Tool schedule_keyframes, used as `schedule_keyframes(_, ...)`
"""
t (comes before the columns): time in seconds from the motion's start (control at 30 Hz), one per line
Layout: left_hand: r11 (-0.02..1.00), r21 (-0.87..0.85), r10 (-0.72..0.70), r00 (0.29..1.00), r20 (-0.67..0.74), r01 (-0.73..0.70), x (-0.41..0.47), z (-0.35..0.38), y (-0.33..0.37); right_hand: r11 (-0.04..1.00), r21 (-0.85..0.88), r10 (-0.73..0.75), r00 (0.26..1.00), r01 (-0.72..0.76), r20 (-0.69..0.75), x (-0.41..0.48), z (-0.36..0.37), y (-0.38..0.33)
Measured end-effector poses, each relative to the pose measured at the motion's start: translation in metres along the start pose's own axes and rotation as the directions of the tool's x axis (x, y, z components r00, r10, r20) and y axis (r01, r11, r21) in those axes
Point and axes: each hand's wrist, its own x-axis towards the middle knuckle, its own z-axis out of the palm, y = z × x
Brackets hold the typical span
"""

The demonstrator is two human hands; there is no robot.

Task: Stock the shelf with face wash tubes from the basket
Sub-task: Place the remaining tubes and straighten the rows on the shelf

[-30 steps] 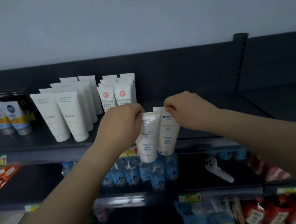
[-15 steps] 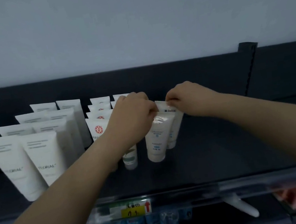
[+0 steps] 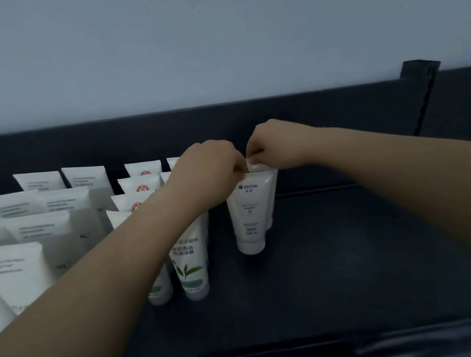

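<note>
**Q:** Where are the tubes?
**A:** I see the near tube [image 3: 248,216] standing cap-down on the shelf [image 3: 347,259]. The far tube [image 3: 272,186] is directly behind it, and the green-leaf tube [image 3: 191,264] is just left.
**Q:** Fingers?
**A:** My left hand [image 3: 210,173] pinches the near tube's top seam. My right hand [image 3: 276,145] pinches the far tube's seam, fingers curled together.

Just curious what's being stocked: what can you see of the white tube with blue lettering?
The white tube looks like soft matte plastic, with a blue logo and faint blue print. It stands upright, cap down, on the dark shelf, right of the green-leaf tube. The left hand pinches its flat crimped top; a second tube, pinched by the right hand, stands close behind it.
</note>
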Motion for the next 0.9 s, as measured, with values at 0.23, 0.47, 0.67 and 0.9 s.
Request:
schedule_keyframes(0.23, 0.997, -0.027, -0.064, 0.995, 0.076, 0.066, 0.02, 0.014, -0.008, 0.999, 0.009, -0.038, 0.999, 0.037, 0.039, 0.024, 0.009, 0.008)
schedule_keyframes(0.47, 0.996, 0.012, -0.091, 0.993, 0.081, 0.09, 0.03, 0.023, -0.011, 0.999, 0.043, -0.01, 0.998, 0.008, 0.06, 0.039, 0.019, 0.01)
schedule_keyframes(0.67, 0.995, 0.056, -0.09, 0.992, 0.092, 0.085, 0.038, 0.03, -0.013, 1.0, 0.026, -0.004, 0.998, 0.003, 0.069, 0.047, 0.024, 0.011)
schedule_keyframes(0.9, 0.992, 0.094, -0.095, 0.992, 0.083, 0.087, 0.04, 0.034, -0.014, 1.0, -0.005, -0.012, 0.999, 0.012, 0.053, 0.05, 0.027, 0.009)
